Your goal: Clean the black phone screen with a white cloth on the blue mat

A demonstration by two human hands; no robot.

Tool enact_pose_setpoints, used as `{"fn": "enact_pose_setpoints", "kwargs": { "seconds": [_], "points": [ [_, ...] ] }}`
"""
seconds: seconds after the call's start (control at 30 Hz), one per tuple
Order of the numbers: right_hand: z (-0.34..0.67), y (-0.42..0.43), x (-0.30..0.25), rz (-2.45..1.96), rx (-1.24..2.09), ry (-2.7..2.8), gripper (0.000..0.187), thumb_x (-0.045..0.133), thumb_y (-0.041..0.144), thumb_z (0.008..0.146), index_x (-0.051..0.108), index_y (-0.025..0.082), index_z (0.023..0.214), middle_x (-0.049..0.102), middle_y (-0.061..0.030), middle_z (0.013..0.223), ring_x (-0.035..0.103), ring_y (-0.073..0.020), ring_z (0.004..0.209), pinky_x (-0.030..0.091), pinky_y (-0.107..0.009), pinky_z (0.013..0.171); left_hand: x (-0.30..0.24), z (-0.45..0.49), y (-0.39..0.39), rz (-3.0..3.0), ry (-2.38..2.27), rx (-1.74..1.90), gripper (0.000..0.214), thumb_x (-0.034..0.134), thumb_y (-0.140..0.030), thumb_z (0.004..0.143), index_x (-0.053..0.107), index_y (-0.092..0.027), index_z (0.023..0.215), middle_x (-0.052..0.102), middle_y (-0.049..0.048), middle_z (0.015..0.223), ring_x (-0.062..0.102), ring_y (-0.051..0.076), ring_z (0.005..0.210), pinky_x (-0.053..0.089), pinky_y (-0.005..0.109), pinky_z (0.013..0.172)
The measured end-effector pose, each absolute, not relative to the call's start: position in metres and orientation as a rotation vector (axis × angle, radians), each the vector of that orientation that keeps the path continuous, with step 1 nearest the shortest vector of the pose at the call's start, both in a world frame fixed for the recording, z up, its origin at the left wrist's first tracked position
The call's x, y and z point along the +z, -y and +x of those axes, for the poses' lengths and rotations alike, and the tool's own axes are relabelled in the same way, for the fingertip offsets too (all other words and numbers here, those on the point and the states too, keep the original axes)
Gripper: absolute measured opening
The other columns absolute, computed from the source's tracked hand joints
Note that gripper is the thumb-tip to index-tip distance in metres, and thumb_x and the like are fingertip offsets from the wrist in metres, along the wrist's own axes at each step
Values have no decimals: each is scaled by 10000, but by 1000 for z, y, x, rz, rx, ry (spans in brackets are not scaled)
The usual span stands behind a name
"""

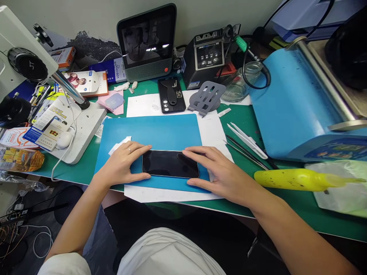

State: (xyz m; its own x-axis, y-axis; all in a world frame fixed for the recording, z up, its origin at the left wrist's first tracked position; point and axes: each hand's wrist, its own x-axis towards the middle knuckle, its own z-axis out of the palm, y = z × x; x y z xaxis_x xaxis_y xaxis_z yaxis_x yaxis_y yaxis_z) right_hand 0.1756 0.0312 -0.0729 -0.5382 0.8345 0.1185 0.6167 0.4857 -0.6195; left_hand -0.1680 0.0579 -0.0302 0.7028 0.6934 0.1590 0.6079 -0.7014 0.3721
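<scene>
A black smartphone [168,163] lies flat, screen up, on a blue work mat [160,133]. My left hand [122,164] grips the phone's left end, thumb at the near edge and fingers along the far edge; a ring shows on one finger. My right hand [219,172] holds the right end, fingers spread over the screen's right part and thumb at the near corner. A crumpled white wipe [119,144] lies on the mat just behind my left hand.
A microscope stand [78,130] is at left. A small speaker screen [146,42], soldering station [207,57], black phone case [171,95] and grey stand [207,97] sit behind. Tweezers [246,147], a yellow bottle [292,178] and a blue laminating machine [301,99] are at right.
</scene>
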Motion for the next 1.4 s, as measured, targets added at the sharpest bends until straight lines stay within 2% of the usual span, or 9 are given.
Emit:
{"fn": "enact_pose_setpoints", "kwargs": {
  "seconds": [0.1,0.27,0.4,0.5,0.7,0.9,1.07,1.4],
  "points": [
    [176,-31,-73,-1185,721,2351,594,583,611,1004,573,354,1539,585,-108,1547,577,-350,1391,552,-544,1117,-30,-167,-58,2639,-1029,415,762,678,-638,978,451,-243,1590,671,152,1381,654,337,1246,499,529,1099],
    [179,-33,-71,-1189,716,2375,586,581,624,1001,616,317,1499,594,-122,1533,583,-345,1377,565,-520,1091,-30,-167,-57,2642,-1039,411,754,675,-632,983,453,-240,1587,679,147,1373,657,337,1248,478,523,1113],
    [165,-30,-60,-1102,523,2451,551,576,584,1015,662,258,1452,593,-164,1539,568,-376,1402,544,-565,1110,-31,-166,-57,2633,-1037,421,735,680,-610,986,464,-231,1578,688,143,1350,662,333,1227,485,511,1088],
    [134,-26,-43,-953,328,2560,574,629,555,995,666,201,1445,530,-215,1604,456,-427,1511,480,-640,1163,-32,-165,-57,2613,-1036,433,753,699,-616,970,461,-239,1577,691,136,1341,662,329,1201,494,508,1063],
    [90,-31,-26,-950,363,2654,687,645,694,925,690,214,1415,354,-261,1716,243,-491,1623,318,-755,1230,-32,-166,-58,2604,-1024,484,784,731,-600,955,433,-240,1585,694,129,1325,669,323,1179,497,496,1044],
    [117,-33,-38,-1011,384,2637,683,633,726,914,684,306,1450,262,-208,1768,176,-506,1636,277,-797,1219,-31,-165,-58,2601,-1037,458,762,733,-601,952,455,-225,1554,701,131,1302,672,325,1161,505,491,1020],
    [143,-28,-50,-1037,369,2608,676,641,714,917,626,380,1504,207,-151,1797,182,-521,1630,334,-822,1172,-29,-164,-58,2590,-1063,425,709,717,-591,966,471,-236,1528,696,123,1322,668,319,1188,493,494,1058],
    [177,-21,-57,-1119,340,2576,604,600,694,949,625,434,1493,95,-73,1829,168,-531,1629,402,-826,1125,-27,-166,-60,2589,-1057,396,640,730,-569,959,528,-218,1454,691,116,1263,656,309,1155,509,485,1028]
  ]
}}
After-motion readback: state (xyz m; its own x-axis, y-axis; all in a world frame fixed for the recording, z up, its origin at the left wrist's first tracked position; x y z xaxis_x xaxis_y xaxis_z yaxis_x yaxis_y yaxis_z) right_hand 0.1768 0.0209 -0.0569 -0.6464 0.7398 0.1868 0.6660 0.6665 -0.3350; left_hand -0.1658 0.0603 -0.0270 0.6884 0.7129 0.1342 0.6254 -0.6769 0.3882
